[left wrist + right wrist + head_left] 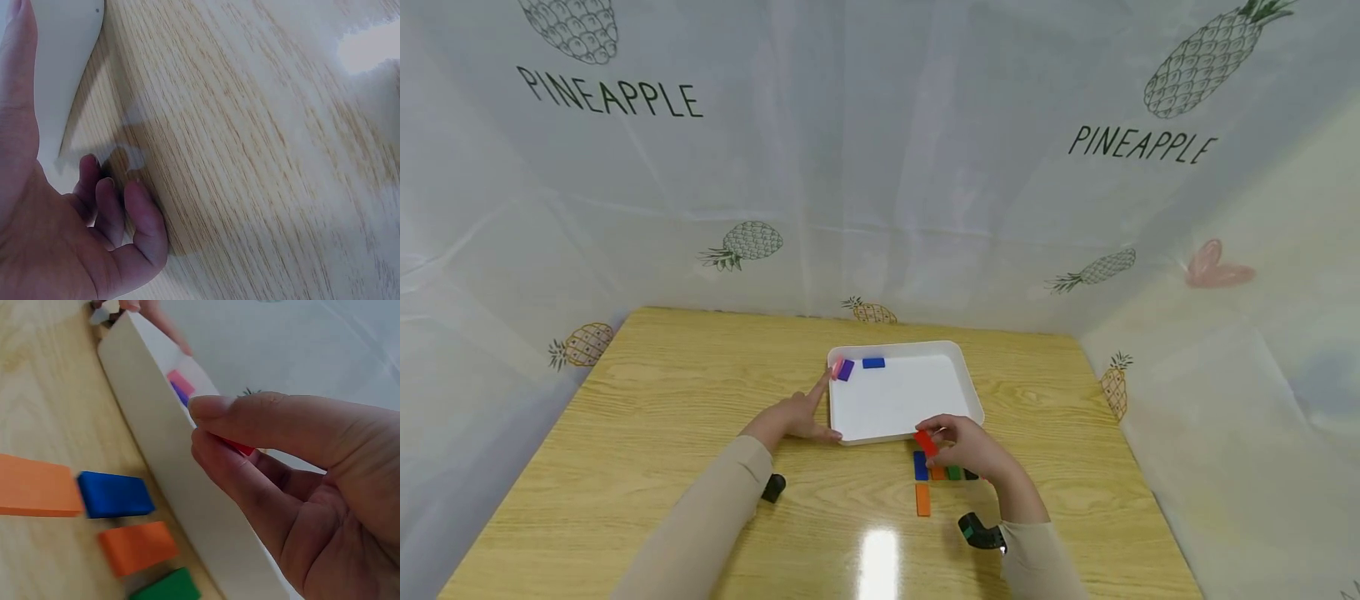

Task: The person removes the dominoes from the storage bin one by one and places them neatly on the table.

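My right hand [966, 447] pinches a red block [927, 442] between thumb and fingers, just above the near edge of a white tray [895, 404]. In the right wrist view the red block [236, 446] is mostly hidden behind the fingertips. My left hand [793, 418] rests against the tray's left side, index finger stretched along the wall and thumb at the near corner. Its other fingers [147, 219] are loosely bent over the table. Inside the tray lie a pink block [837, 367], a purple block [846, 371] and a blue block [873, 363].
In front of the tray are another blue block [921, 465], an orange block [937, 473], a green block [953, 472] and a black block [972, 475]. A second orange block [922, 501] lies nearer. A pineapple-print sheet [880, 183] hangs behind the wooden table [700, 383].
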The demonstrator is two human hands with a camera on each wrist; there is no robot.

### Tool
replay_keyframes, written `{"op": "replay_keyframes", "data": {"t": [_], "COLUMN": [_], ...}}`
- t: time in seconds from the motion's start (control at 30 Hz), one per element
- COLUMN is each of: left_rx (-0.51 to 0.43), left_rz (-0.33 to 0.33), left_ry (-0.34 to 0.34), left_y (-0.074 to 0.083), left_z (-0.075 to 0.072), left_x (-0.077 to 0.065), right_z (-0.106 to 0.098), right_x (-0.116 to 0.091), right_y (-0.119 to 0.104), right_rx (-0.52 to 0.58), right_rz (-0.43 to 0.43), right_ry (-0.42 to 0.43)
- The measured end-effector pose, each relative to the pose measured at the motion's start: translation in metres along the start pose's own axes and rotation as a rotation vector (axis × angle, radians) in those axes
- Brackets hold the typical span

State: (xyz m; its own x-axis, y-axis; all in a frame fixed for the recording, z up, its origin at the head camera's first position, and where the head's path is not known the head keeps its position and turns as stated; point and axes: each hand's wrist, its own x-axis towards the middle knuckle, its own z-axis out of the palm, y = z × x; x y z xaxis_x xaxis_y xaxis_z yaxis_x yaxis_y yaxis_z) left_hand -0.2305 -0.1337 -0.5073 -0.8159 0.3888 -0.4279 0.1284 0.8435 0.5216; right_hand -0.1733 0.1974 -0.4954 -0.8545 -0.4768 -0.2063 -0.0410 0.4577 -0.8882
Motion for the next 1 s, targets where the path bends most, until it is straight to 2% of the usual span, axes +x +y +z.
{"op": "replay_keyframes", "data": {"t": [0.3, 0.57, 0.77, 1.0], "left_rx": [0.015, 0.014, 0.009, 0.017], "left_rz": [-0.014, -0.002, -0.013, 0.001], "left_ry": [0.001, -0.01, -0.003, 0.003], "left_y": [-0.003, -0.001, -0.013, -0.018], "left_z": [0.002, 0.001, 0.009, 0.01], "left_x": [0.003, 0.002, 0.016, 0.021], "right_z": [0.025, 0.038, 0.042, 0.049], "right_x": [-0.02, -0.04, -0.053, -0.058], "right_y": [0.011, 0.024, 0.027, 0.043], "right_rx": [0.031, 0.075, 0.103, 0.113], "right_rz": [-0.006, 0.037, 0.065, 0.07], "right_ry": [0.115, 0.157, 0.192, 0.261]}}
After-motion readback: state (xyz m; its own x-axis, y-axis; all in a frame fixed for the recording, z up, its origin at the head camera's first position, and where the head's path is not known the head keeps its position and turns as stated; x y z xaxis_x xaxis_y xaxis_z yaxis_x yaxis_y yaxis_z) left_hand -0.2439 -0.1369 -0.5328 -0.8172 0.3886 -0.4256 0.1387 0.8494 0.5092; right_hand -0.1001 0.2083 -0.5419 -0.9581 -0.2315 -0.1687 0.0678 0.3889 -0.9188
